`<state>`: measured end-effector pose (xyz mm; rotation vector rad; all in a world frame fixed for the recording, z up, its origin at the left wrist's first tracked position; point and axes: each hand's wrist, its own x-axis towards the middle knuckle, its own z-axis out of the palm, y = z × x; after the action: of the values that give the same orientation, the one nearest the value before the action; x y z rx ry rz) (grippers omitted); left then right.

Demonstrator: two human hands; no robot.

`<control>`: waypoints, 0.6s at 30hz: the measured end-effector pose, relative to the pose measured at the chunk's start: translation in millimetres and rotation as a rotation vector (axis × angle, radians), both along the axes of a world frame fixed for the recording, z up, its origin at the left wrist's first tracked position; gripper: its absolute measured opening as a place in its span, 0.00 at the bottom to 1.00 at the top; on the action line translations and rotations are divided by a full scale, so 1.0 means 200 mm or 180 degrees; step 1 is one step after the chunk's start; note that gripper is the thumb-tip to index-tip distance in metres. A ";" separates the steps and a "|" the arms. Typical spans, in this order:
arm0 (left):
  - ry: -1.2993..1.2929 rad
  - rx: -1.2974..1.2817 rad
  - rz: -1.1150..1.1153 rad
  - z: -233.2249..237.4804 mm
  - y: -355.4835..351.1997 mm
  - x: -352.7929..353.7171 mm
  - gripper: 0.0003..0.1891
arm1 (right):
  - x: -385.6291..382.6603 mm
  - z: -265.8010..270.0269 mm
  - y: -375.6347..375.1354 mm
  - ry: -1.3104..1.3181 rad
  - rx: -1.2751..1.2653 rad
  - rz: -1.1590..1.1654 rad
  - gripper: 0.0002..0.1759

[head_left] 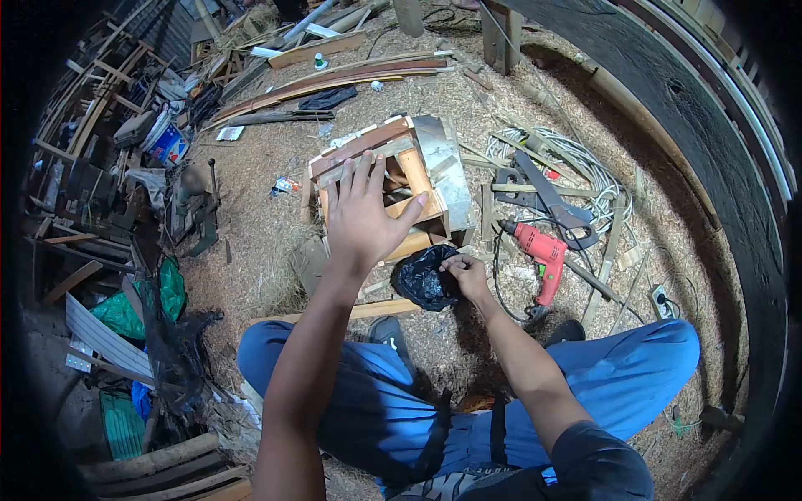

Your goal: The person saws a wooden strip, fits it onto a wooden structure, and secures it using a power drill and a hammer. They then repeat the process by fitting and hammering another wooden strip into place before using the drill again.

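Observation:
A small wooden frame point(361, 150) stands on the shavings in front of me. My left hand point(368, 209) lies over its near left side, palm down with fingers spread. Just below the frame sits a black plastic bag point(428, 278), open at the top, with small shiny bits inside. At the bag's right edge is my right hand point(464, 274), its thumb and fingers pinched together; whatever they hold, if anything, is too small to name. A red drill point(543, 259) lies to the right of the bag.
A handsaw point(551, 200) and coiled pale cable point(606, 167) lie beyond the drill. A power socket point(664, 302) is at the right. Long wood strips point(334, 82) lie at the back, and scrap wood with a green sack point(171, 288) fills the left.

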<state>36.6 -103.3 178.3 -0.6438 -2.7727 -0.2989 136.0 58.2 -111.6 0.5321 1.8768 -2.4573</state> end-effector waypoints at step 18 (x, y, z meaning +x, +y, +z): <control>-0.0085 -0.0006 0.0057 0.01 0.00 0.01 0.46 | -0.01 0.10 0.09 0.0036 -0.0200 -0.0429 0.07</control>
<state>38.1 -103.0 181.1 -0.6195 -2.8030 -0.3032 134.7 75.5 -91.8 0.6647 1.8178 -2.5971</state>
